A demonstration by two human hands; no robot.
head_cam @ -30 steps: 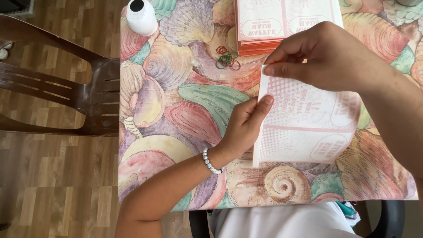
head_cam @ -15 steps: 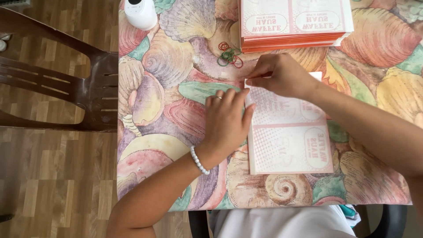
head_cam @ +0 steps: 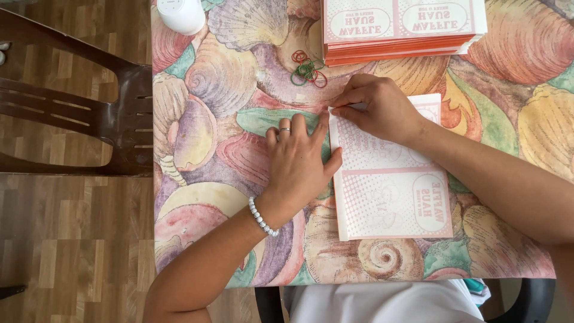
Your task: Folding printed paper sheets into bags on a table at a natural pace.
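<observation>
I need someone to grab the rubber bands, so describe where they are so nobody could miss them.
On the seashell-patterned tablecloth, look along the far edge, between the white container and the stack of pink printed sheets. The rubber bands lie there in a loose tangle, the only red and green loops around.

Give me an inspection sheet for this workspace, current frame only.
Surface: table under a shell-print cloth.
Job's things: paper sheet flat on the cloth; stack of like sheets at the far edge.
Clutter: rubber bands; white container at the far corner.
Hands: left hand flat at the sheet's left edge; right hand pinching its top left corner.
Cables: nothing seen.
Surroundings: dark chair on a wood floor.
</observation>
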